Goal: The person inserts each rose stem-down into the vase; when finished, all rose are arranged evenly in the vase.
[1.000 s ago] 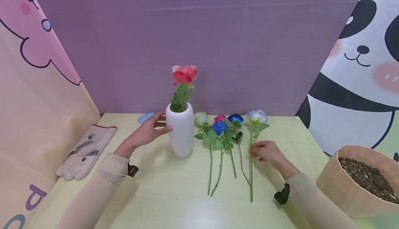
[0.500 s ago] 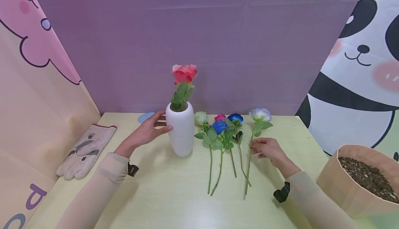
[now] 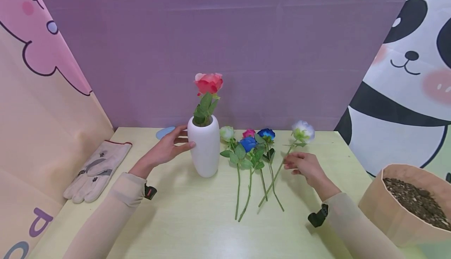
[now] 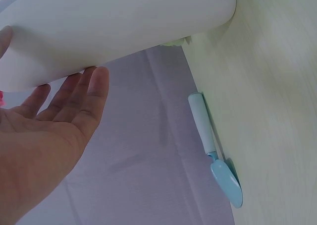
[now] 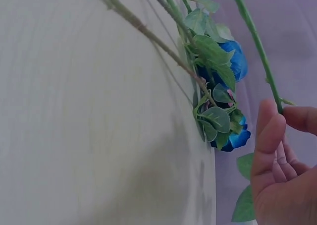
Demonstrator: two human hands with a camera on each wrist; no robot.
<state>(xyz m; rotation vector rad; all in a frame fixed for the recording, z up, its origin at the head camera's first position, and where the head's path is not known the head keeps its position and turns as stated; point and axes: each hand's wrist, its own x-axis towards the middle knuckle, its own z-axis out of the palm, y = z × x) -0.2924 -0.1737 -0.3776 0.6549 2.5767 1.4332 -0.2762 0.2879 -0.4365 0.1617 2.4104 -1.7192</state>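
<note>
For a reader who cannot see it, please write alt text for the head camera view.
A person's right hand pinches the stem of a white flower, lifting it off a table, while the left hand rests against a white vase holding a pink flower.

Both arms are in snug, thin beige sleeves [image 3: 116,208] that run right down to the wrists, hands bare. Each wrist has a small black camera clip [image 3: 318,216] strapped on, the left one showing a bit of red.
</note>
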